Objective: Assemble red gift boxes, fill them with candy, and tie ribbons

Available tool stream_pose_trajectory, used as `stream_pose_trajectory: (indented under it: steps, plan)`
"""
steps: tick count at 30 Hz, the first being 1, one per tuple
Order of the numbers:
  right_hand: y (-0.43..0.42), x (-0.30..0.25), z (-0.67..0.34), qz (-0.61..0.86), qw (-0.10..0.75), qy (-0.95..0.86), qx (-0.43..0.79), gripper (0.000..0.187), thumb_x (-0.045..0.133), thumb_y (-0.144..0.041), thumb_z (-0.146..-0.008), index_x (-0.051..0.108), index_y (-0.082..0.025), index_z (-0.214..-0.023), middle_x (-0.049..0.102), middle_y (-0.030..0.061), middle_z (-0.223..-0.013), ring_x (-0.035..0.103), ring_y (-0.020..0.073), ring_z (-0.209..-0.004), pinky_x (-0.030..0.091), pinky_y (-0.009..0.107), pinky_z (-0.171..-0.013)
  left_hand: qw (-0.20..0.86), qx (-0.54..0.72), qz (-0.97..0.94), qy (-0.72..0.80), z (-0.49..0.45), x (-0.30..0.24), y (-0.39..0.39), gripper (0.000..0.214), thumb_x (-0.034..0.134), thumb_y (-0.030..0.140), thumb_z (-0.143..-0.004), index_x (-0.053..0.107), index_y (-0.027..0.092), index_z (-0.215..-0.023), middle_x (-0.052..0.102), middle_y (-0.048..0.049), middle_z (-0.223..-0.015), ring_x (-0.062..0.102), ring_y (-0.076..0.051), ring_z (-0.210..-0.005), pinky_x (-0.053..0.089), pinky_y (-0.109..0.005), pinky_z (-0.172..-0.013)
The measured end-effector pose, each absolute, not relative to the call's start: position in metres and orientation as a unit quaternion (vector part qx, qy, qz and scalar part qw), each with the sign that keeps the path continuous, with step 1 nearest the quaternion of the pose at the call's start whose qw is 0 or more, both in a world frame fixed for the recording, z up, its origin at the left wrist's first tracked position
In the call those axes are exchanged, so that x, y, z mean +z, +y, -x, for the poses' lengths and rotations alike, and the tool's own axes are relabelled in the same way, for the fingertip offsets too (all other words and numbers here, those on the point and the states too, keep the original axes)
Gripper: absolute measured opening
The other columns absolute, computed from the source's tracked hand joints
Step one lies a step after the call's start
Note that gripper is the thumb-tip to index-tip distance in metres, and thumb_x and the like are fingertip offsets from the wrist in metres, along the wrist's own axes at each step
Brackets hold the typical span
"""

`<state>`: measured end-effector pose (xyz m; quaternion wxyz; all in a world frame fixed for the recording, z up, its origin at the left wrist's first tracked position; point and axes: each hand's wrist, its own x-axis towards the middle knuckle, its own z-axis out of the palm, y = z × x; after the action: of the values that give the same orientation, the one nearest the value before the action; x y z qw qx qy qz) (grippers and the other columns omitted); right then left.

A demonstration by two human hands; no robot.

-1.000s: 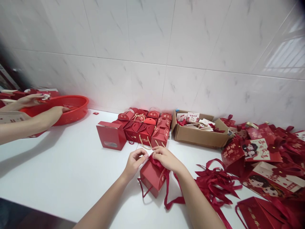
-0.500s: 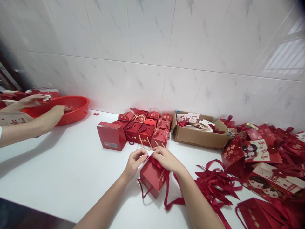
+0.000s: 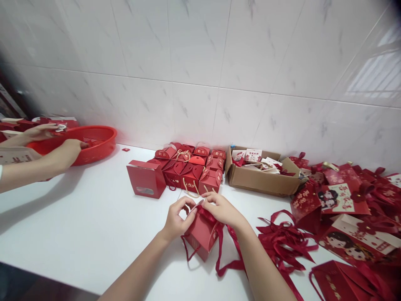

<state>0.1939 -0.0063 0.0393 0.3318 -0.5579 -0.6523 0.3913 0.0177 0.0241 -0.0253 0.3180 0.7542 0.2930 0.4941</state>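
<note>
A small red gift box (image 3: pixel 203 234) stands on the white table, a dark red cord handle (image 3: pixel 187 250) hanging at its left side. My left hand (image 3: pixel 178 217) pinches the edge of a top flap between thumb and fingers. On the other side of the top, my right hand (image 3: pixel 221 209) is closed over the flap; its fingertips are partly hidden. Dark red ribbon (image 3: pixel 220 255) passes across the box top and trails down to the table beside my right forearm.
Filled rows of red gift boxes (image 3: pixel 191 175) and one windowed box (image 3: pixel 145 179) stand behind. A cardboard carton (image 3: pixel 265 179) holds cards. Loose ribbons (image 3: pixel 283 242) and a pile of red boxes (image 3: pixel 347 200) lie right. At left, a co-worker's arm (image 3: pixel 46 161) reaches into a red basin (image 3: pixel 108 144).
My left hand has shifted slightly right and its fingers now grip the flap edge, which stands up more. My right hand stays almost in place. The co-worker's lower hand moved slightly in the basin.
</note>
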Motion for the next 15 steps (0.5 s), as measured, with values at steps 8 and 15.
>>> stream_pose_trajectory:
  steps: [8,15]
  plan:
    - [-0.0055,0.0369,-0.1942,0.549,0.333,-0.657,0.396,0.023,0.051,-0.030,-0.082,0.065,-0.016,-0.069,0.062,0.0098,-0.119,0.057,0.0228,-0.112,0.039,0.034,-0.098,0.259,0.522,-0.744,0.326,-0.0221,-0.0259,0.0191,0.001,0.059,0.018,-0.079,0.058,0.018,-0.078,0.061,-0.0008,-0.071,0.054,-0.011,-0.060,0.044,-0.023,-0.058]
    - [-0.0063,0.0353,-0.1942,0.528,0.328,-0.677,0.395,0.022,0.055,-0.033,-0.081,0.066,-0.017,-0.069,0.066,0.0088,-0.111,0.059,0.0214,-0.108,0.040,0.034,-0.098,0.246,0.528,-0.738,0.340,-0.0226,-0.0241,0.0156,0.004,0.058,0.020,-0.078,0.059,0.018,-0.075,0.061,-0.0002,-0.067,0.052,-0.012,-0.058,0.043,-0.024,-0.058]
